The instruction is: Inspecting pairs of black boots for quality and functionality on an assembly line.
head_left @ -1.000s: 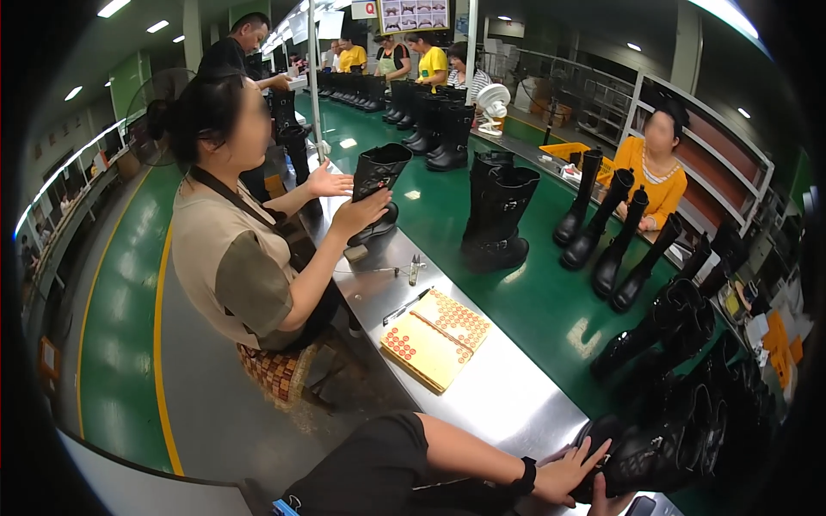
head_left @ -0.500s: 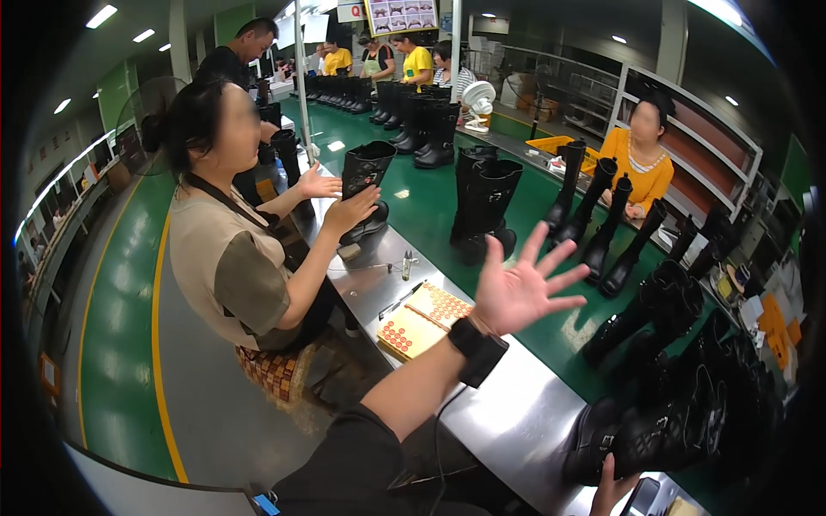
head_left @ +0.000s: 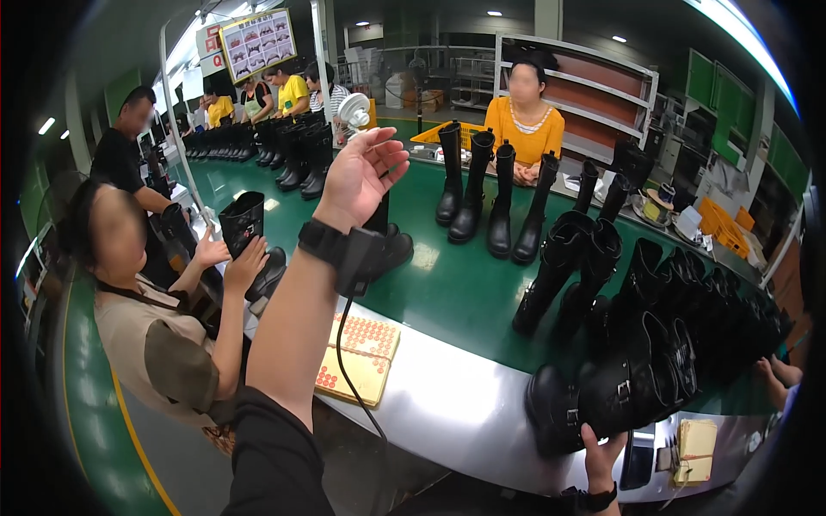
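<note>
My left hand (head_left: 363,178) is raised over the green table, palm up, holding nothing. Its fingers are loosely bent and apart. A black wristband device with a dark cable hanging from it is on my left wrist. Low on the right, my right hand (head_left: 602,457) grips a black buckled boot (head_left: 607,397) from its near side; the thumb shows against the leather, while the other fingers are partly hidden. The boot lies tilted on the metal table edge, its toe to the left and its shaft to the right, where another boot's shaft overlaps it.
Yellow sticker sheets (head_left: 366,361) lie on the metal edge (head_left: 447,378). A dark phone (head_left: 637,460) and a yellow pad (head_left: 695,449) are beside my right hand. Several black boots (head_left: 505,202) stand on the green conveyor table (head_left: 439,279). A co-worker at left handles a boot (head_left: 241,225); another person sits opposite.
The view has turned right. My left hand has turned from a spread, outstretched palm to an upturned, loosely bent one. My right hand stays on the boot, which now shows more fully.
</note>
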The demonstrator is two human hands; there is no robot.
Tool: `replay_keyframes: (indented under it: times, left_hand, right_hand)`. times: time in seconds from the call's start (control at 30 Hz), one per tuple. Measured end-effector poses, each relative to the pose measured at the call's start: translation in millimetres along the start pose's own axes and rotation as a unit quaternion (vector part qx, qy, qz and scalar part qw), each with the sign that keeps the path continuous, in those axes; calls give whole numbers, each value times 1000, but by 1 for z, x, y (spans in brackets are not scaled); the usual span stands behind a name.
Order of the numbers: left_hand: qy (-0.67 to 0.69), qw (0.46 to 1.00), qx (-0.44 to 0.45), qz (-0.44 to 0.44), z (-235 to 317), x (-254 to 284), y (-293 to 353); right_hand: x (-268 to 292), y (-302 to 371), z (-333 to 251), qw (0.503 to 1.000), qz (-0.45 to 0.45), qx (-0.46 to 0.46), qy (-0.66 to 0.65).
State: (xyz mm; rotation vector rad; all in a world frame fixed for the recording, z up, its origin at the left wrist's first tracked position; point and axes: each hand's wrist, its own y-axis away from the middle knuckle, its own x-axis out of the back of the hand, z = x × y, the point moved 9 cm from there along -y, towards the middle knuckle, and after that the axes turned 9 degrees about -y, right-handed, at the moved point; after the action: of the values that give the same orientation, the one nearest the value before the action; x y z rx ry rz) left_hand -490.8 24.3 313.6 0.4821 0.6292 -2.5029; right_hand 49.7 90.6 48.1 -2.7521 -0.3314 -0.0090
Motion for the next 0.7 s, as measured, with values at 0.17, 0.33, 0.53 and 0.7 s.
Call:
replay_keyframes:
  times: [0.17, 0.33, 0.53, 0.7]
  left_hand:
    - [-132, 985, 83, 79, -74, 41, -91]
    - [-209, 943, 215, 148, -217, 119, -150]
    - [-288, 891, 237, 259, -343, 211, -186]
    - [-391, 852, 213, 275, -408, 250, -215]
  right_hand:
    - [24, 3, 23, 999, 26, -25, -35]
    - [19, 12, 32, 996, -25, -80, 13]
    - [6, 0, 59, 970, -39, -237, -30]
    - [2, -8, 90, 935, -30, -348, -63]
